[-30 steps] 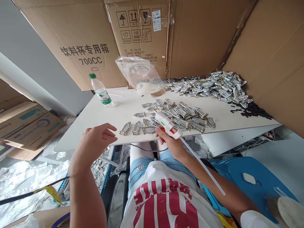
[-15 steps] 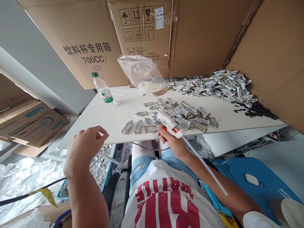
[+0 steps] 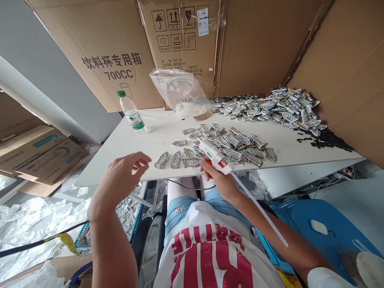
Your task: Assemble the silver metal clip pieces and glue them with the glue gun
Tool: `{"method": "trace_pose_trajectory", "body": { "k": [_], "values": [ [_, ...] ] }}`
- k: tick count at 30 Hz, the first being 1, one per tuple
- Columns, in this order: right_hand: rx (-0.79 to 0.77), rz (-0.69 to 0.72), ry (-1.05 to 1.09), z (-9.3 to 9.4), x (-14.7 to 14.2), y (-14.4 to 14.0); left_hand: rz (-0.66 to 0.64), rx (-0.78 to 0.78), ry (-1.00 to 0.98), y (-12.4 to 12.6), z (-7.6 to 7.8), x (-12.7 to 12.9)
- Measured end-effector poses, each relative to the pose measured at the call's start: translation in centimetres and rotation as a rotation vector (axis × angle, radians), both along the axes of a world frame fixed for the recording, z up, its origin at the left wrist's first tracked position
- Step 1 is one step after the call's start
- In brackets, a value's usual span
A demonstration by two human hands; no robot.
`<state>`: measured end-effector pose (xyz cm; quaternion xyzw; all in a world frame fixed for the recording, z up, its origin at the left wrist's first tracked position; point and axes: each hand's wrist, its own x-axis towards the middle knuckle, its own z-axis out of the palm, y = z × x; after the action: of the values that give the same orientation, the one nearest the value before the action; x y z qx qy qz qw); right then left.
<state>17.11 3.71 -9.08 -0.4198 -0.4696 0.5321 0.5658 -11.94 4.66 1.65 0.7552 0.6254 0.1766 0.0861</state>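
Note:
My right hand (image 3: pixel 218 179) grips a white glue gun (image 3: pixel 215 156) at the near edge of the white table (image 3: pixel 156 136); a long clear glue stick (image 3: pixel 260 213) trails back from it. The gun's nozzle points at a spread of small silver metal pieces (image 3: pixel 234 145). Three of those pieces (image 3: pixel 175 159) lie in a row close to the table's front edge. My left hand (image 3: pixel 121 180) hovers at the table edge to the left of that row, fingers loosely apart, holding nothing.
A larger heap of metal pieces (image 3: pixel 276 108) lies at the back right, with black bits (image 3: pixel 325 140) beside it. A water bottle (image 3: pixel 131 113) and a clear plastic bag (image 3: pixel 180 93) stand at the back. Cardboard boxes (image 3: pixel 120 52) wall the table. A blue stool (image 3: pixel 318 228) sits to the right.
My left hand dipped below the table edge, then rose back toward the row of pieces with fingers spreading. The right hand and glue gun stayed in place.

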Motion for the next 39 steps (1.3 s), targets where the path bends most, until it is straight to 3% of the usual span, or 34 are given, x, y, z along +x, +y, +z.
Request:
{"method": "trace_pose_trajectory", "body": {
  "k": [3,6,11,17,22,28,29,34,39],
  "values": [
    [-0.017,0.004,0.008,-0.1,-0.1,0.0,-0.239,0.048,-0.038,0.0,-0.6,2.4],
    [-0.03,0.01,0.025,-0.1,-0.1,0.0,-0.381,0.04,-0.023,-0.3,-1.2,4.9],
    [-0.036,0.041,0.066,0.1,-0.1,0.0,-0.447,0.16,-0.018,-0.4,-1.9,7.5],
    [-0.027,0.051,0.069,0.2,-0.1,-0.1,-0.436,0.172,-0.039,-0.3,-2.1,7.6],
    [-0.025,0.086,0.066,0.3,-0.1,0.0,-0.247,0.153,-0.067,0.9,-1.9,4.1],
    [0.004,0.08,0.052,0.1,0.0,0.2,0.371,0.081,0.084,3.6,-3.0,-1.8],
    [0.005,0.085,0.052,0.0,0.0,0.2,0.427,0.052,0.11,3.9,-3.3,-2.4],
    [0.003,0.103,0.052,-0.1,-0.2,0.1,0.486,-0.044,0.144,5.1,-4.6,-4.0],
    [0.004,0.091,0.049,-0.1,-0.1,0.0,0.458,-0.094,0.165,5.8,-5.8,-4.8]
  ]
}}
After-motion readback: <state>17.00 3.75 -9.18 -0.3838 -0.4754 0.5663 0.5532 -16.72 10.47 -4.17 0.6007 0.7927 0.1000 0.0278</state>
